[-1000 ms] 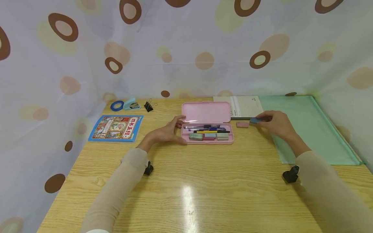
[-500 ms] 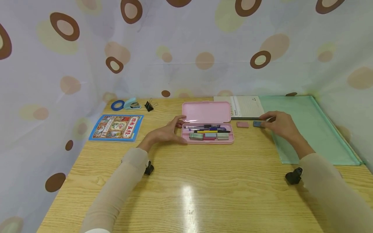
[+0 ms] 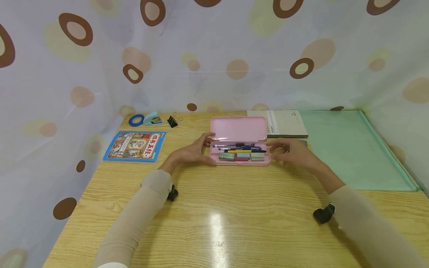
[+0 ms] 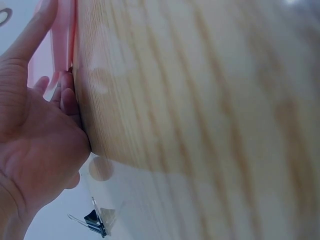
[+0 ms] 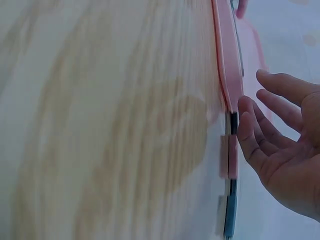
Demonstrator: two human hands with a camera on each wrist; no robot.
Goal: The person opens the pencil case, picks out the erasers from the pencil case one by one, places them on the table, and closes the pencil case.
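An open pink pencil case lies on the table, its lid folded back. Pens fill its rear part, with several erasers along the front. My left hand holds the case's left end, thumb at the front corner and fingers by the hinge side. Fingers loosely bent and holding nothing, my right hand is beside the case's right end. In the right wrist view, a pink eraser and a blue eraser lie in line beyond that end; the head view hides the pink one behind the hand.
Behind the case lies a notebook, with a pale green translucent folder to its right. At left are a blue booklet, a blue tape roll, a light-blue stapler and a black binder clip. Patterned cloth walls surround the table.
My right hand set the blue eraser down right of the pink one, let go, and moved left to the case's right end. My left hand stayed in place.
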